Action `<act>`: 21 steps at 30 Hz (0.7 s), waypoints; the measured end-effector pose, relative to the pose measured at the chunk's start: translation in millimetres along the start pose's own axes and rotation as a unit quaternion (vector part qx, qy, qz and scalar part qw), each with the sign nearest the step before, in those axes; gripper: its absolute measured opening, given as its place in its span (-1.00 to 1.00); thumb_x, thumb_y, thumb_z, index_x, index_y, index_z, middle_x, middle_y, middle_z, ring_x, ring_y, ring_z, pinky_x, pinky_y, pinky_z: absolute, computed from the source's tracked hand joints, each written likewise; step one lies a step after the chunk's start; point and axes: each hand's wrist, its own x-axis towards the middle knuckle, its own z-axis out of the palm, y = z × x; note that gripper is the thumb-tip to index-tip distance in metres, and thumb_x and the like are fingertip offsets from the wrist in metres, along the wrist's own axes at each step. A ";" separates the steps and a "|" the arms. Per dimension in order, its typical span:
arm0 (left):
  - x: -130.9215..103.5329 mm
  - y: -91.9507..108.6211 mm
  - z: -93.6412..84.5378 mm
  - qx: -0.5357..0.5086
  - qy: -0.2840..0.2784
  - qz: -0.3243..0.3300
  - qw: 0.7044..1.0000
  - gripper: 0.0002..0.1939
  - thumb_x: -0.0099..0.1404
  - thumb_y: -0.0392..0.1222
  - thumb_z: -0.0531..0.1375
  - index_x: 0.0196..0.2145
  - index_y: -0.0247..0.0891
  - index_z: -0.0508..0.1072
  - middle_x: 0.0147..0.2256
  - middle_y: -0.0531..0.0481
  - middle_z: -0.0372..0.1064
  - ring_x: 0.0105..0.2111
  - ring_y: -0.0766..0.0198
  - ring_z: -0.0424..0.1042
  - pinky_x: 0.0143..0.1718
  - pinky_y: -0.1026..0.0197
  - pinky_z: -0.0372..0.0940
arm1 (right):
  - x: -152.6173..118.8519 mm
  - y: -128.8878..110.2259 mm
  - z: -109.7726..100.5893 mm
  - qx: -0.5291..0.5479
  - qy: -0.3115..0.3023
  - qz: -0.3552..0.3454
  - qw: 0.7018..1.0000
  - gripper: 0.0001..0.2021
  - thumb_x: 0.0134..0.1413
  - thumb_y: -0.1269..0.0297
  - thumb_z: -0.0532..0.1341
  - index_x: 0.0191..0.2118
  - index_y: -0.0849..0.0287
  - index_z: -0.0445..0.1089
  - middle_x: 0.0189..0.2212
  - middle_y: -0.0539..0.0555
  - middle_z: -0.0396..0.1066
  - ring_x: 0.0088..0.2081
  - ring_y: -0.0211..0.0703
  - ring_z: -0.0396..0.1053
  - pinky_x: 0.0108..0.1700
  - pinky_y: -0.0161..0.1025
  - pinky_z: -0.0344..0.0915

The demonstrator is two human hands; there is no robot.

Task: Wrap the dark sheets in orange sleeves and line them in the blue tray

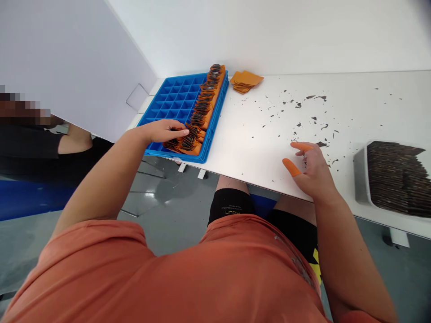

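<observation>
My left hand [167,131] reaches over the near part of a blue divided crate [210,134], at the orange packets with dark contents [191,142]. Its thumb points right; the other fingertips are partly hidden, and whatever they hold cannot be made out. More such packets fill the crate's right column. Over the white table [249,157], my right hand [311,167] has its thumb and a finger apart, both in orange finger covers, with nothing between them. Dark flakes [314,119] lie scattered beyond it.
Behind the crate's right corner lies a stack of flat orange pieces [245,81]. A clear tub [361,175] of dark, layered sheets [399,179] stands at the right. Another person in a dark sleeve [28,142] sits at the left, beside a white partition [74,54].
</observation>
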 end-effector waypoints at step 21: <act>-10.5 -3.6 6.8 0.215 -0.028 0.059 0.974 -0.15 0.48 0.50 -0.13 0.22 -0.16 0.59 0.37 -0.26 0.40 0.46 -0.29 0.23 0.56 -0.50 -0.17 | -0.7 -4.9 3.8 -0.037 -0.020 0.003 0.999 -0.50 0.30 -0.08 0.26 0.20 0.11 0.48 0.26 0.35 0.48 0.19 0.34 0.54 0.33 0.43 0.40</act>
